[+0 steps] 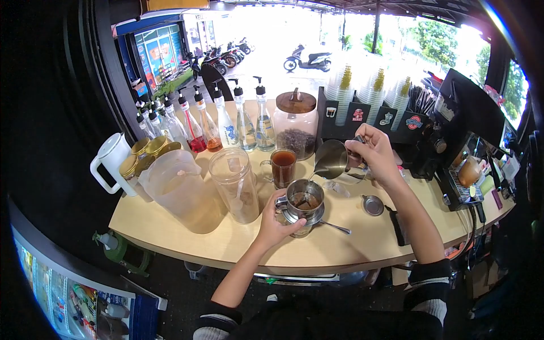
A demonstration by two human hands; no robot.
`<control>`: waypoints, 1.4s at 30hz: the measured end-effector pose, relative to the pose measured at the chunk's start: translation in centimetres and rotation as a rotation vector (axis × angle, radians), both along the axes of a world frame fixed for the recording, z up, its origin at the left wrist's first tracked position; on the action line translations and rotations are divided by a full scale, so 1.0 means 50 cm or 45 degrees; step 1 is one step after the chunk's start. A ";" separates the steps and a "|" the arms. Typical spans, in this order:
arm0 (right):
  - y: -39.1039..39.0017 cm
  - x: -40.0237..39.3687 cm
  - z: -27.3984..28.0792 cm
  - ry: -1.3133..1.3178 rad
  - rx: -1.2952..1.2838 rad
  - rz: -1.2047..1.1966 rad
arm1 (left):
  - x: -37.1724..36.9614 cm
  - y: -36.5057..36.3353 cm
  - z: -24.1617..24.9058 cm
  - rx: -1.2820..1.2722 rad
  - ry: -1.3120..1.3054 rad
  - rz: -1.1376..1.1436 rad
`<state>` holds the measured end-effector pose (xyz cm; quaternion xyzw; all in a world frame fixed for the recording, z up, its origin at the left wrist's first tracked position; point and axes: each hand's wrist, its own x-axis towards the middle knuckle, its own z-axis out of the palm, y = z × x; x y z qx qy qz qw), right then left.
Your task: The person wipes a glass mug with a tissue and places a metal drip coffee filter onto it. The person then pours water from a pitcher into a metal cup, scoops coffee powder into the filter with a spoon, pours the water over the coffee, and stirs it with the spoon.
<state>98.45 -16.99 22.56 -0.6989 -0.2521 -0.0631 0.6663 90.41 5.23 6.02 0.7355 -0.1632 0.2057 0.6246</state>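
Observation:
A metal pitcher [331, 160] is tilted in my right hand [371, 152], whose fingers wrap round its handle. From its spout a thin stream falls into a metal drip filter [305, 198] with dark wet coffee inside. That filter sits on a glass [302, 231], mostly hidden beneath it. My left hand [279, 224] steadies the filter by its handle and lower rim. A spoon [335, 228] sticks out to the right of the glass. Just behind the filter stands a glass mug [283, 168] of reddish-brown drink.
On the wooden counter [272, 254], a large cloudy pitcher [181, 192] and a clear jar [235, 187] stand left. Pump bottles [243, 126] and a lidded jar [296, 127] line the back. A small metal lid [373, 205] lies right, near an espresso machine [453, 175].

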 end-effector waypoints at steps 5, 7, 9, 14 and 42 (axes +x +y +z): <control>-0.001 -0.008 0.003 -0.024 0.032 -0.011 | 0.001 0.000 -0.005 -0.032 0.015 -0.033; -0.009 -0.011 0.001 0.060 0.069 0.007 | -0.001 -0.002 -0.003 -0.042 0.016 -0.008; -0.018 -0.008 -0.011 0.113 0.130 0.012 | 0.000 -0.001 -0.004 -0.030 0.006 0.007; -0.040 -0.020 -0.064 0.331 0.388 -0.006 | 0.002 -0.001 -0.009 -0.019 0.007 0.021; -0.076 -0.045 -0.361 -0.544 -0.309 -0.730 | -0.002 -0.007 0.000 -0.099 -0.009 -0.026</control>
